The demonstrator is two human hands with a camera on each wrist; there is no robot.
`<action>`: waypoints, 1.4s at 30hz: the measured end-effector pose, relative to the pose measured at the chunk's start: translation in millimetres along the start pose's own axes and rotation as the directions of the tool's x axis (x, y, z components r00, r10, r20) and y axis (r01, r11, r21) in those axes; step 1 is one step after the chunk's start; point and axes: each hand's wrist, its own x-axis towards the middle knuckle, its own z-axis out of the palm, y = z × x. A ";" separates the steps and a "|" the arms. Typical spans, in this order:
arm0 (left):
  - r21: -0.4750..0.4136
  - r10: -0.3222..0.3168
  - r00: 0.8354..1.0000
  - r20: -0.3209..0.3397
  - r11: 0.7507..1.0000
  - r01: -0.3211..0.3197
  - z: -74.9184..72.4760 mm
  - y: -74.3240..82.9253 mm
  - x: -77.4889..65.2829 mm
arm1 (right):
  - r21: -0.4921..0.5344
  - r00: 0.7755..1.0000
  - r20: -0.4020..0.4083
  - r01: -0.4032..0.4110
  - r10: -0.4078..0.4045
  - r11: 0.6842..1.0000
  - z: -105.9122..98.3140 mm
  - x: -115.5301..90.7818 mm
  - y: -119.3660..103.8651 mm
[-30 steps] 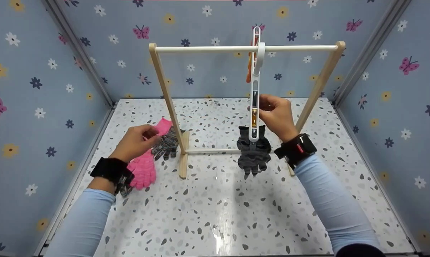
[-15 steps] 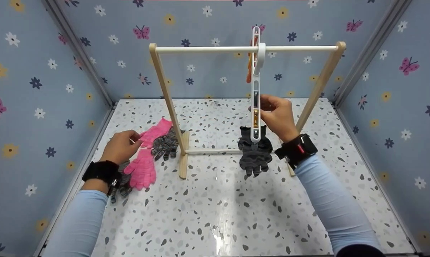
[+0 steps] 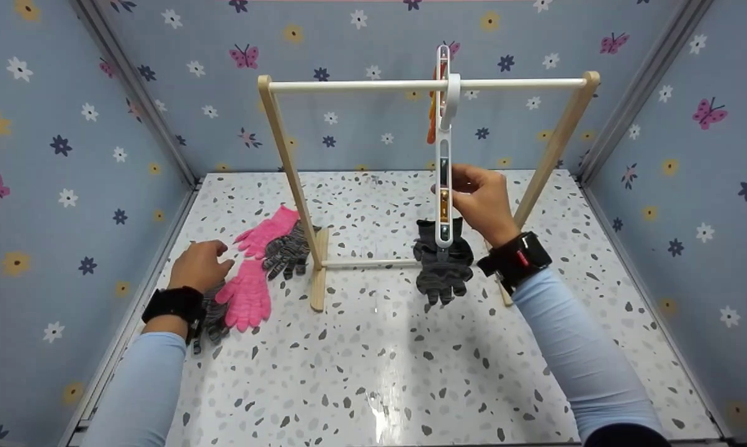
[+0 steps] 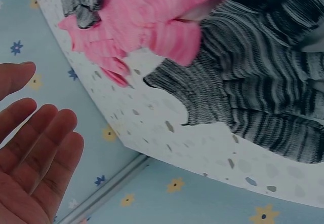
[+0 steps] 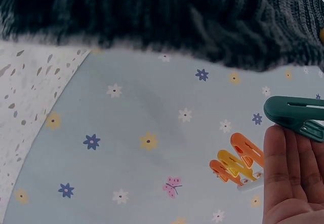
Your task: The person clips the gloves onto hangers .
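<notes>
Four gloves lay loose on the table (image 3: 361, 347), apparently not yet clipped. Leftmost was a striped glove (image 3: 214, 320), partly hidden by the wrist. Left hand (image 3: 198, 267) was slack beside it, thumb and fingers apart, holding nothing. Next: near pink glove (image 3: 249, 295), far pink glove (image 3: 265, 233), then another striped glove (image 3: 288, 251) partly behind the leg of the rack (image 3: 361, 85). Right of centre, the hanger (image 3: 446, 127) hung on the top bar; a dark glove (image 3: 443, 279) dangled under its near end, looked clipped. Call it one up, four left. Green clip (image 5: 291, 110) sat at the fingertips of the right hand (image 3: 484, 202), seemingly pinched; thumb contact hidden. No box or bin showed.
</notes>
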 end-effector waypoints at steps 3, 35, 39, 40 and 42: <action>0.009 -0.021 1.000 -0.005 1.000 0.021 4.4 -5.1 -0.8 | 0.006 1.000 0.004 -0.001 0.001 1.000 -0.2 -0.1 -0.4; 0.030 -0.317 0.939 0.132 0.948 0.316 47.3 -62.9 -9.5 | 0.001 1.000 -0.008 0.021 -0.021 1.000 2.2 1.4 0.0; 0.029 -0.349 0.920 0.175 0.936 0.350 43.7 -61.9 -12.8 | 0.007 1.000 -0.009 0.019 -0.019 1.000 1.3 0.8 0.1; 0.031 -0.350 0.917 0.190 0.936 0.351 42.3 -61.8 -13.6 | 0.010 1.000 -0.009 0.019 -0.019 1.000 1.2 0.9 0.2; 0.035 -0.350 0.912 0.213 0.936 0.351 40.2 -61.9 -15.0 | 0.011 1.000 -0.008 0.018 -0.018 1.000 1.2 1.1 0.5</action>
